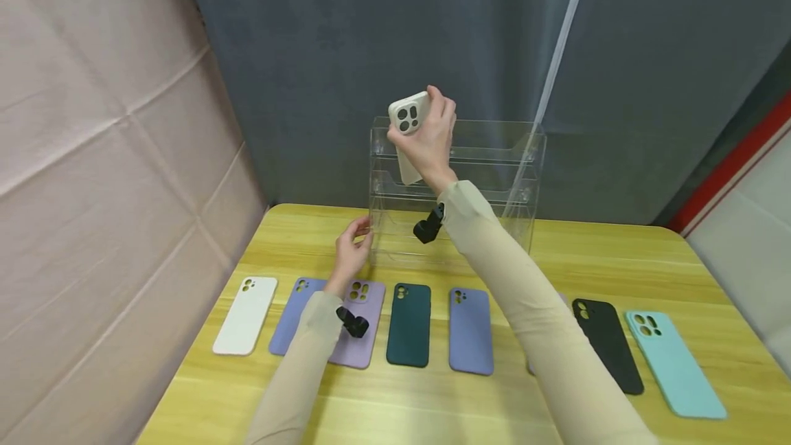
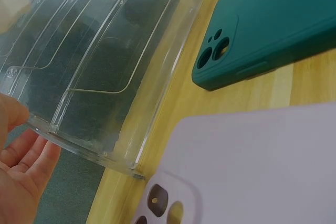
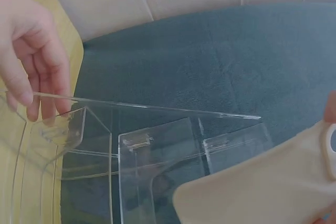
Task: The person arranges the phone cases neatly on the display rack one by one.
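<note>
A cream phone case [image 1: 408, 170] with camera cutouts at its top is gripped in my right hand [image 1: 434, 139], thumb on one edge and fingers on the other. It is tilted over the upper tiers of a clear acrylic display rack [image 1: 497, 154]. In the right wrist view the lower end of the case hangs close to the upper pockets. My left hand [image 1: 352, 250] pinches the rack's left side panel, low down, with the thumb and fingers on opposite faces of it.
Phone cases lie in a row before the rack: white [image 1: 246, 314], blue-violet [image 1: 290, 318], lilac [image 1: 371, 321], dark green [image 1: 408, 328], another blue-violet [image 1: 471, 335], black [image 1: 608, 345] and turquoise [image 1: 682, 369]. My right sleeve mostly hides one more. A grey curtain [image 1: 346, 53] hangs behind.
</note>
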`<act>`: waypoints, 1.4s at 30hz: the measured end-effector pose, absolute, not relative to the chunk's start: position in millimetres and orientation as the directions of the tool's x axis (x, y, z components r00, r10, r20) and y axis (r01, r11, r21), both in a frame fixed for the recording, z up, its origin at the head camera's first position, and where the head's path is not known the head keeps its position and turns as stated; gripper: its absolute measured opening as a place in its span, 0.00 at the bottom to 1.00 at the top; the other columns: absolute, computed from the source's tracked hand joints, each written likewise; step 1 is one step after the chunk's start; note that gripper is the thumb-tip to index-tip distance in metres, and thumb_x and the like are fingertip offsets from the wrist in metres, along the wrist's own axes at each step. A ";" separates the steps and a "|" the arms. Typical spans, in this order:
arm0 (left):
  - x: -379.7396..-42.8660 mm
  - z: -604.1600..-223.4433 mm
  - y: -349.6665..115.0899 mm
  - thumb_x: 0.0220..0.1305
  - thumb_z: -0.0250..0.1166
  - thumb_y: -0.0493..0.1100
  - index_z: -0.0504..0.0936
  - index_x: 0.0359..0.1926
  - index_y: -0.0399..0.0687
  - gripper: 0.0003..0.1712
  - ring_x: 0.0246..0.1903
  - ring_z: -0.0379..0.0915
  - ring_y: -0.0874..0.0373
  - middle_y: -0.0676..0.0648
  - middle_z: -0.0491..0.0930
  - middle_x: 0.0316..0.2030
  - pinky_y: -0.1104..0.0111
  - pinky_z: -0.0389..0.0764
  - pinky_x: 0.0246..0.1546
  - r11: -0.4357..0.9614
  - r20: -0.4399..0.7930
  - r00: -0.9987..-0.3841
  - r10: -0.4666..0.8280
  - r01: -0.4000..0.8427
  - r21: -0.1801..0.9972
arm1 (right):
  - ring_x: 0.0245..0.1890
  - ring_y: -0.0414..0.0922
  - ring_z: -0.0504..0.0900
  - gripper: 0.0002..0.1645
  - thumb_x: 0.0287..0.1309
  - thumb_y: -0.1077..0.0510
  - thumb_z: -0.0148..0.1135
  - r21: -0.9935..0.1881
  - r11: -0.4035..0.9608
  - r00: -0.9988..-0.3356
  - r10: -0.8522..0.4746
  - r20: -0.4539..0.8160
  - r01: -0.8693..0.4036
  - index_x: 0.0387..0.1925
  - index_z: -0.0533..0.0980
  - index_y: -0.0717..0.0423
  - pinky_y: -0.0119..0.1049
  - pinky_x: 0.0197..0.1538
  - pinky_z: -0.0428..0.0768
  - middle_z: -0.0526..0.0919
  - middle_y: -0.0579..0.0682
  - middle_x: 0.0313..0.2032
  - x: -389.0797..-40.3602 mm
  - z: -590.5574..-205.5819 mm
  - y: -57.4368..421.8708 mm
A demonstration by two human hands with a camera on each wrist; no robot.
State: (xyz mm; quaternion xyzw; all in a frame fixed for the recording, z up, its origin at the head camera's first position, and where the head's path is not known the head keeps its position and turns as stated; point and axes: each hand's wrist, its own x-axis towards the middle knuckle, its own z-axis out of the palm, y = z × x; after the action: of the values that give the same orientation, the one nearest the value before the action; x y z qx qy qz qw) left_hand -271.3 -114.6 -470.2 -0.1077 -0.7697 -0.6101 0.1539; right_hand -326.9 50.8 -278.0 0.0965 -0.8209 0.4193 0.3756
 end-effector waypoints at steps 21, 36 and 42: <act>-247.8 -442.5 -105.1 0.61 0.55 0.23 0.71 0.53 0.22 0.18 0.48 0.71 0.33 0.26 0.72 0.50 0.47 0.77 0.47 0.239 0.402 -0.916 -0.017 0.387 0.891 | 0.50 0.52 0.63 0.48 0.41 0.49 0.68 -0.753 0.597 -0.713 0.398 0.578 -0.277 0.63 0.57 0.57 0.41 0.42 0.77 0.62 0.57 0.53 -337.9 -298.8 16.4; -268.2 -473.2 -108.3 0.62 0.57 0.28 0.74 0.55 0.31 0.18 0.47 0.74 0.42 0.34 0.76 0.50 0.57 0.81 0.44 0.277 0.423 -0.906 -0.026 0.400 0.874 | 0.49 0.54 0.64 0.48 0.42 0.45 0.70 -0.728 0.660 -0.749 0.383 0.541 -0.188 0.61 0.58 0.58 0.45 0.40 0.77 0.62 0.58 0.53 -338.5 -301.3 11.2; -257.5 -460.2 -104.7 0.62 0.57 0.26 0.73 0.54 0.28 0.18 0.47 0.74 0.39 0.31 0.75 0.50 0.52 0.80 0.44 0.256 0.434 -0.901 -0.016 0.416 0.873 | 0.49 0.53 0.64 0.46 0.45 0.44 0.68 -0.701 0.702 -0.759 0.387 0.523 -0.125 0.60 0.57 0.57 0.46 0.38 0.79 0.61 0.57 0.53 -341.0 -300.2 13.5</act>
State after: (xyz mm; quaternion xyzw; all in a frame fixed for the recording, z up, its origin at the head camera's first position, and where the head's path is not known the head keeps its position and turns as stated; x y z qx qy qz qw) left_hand -257.5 -104.7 -460.2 -0.1296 -0.7715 -0.5959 0.1810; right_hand -341.0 13.5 -300.2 -0.0764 -0.8583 0.3781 0.3384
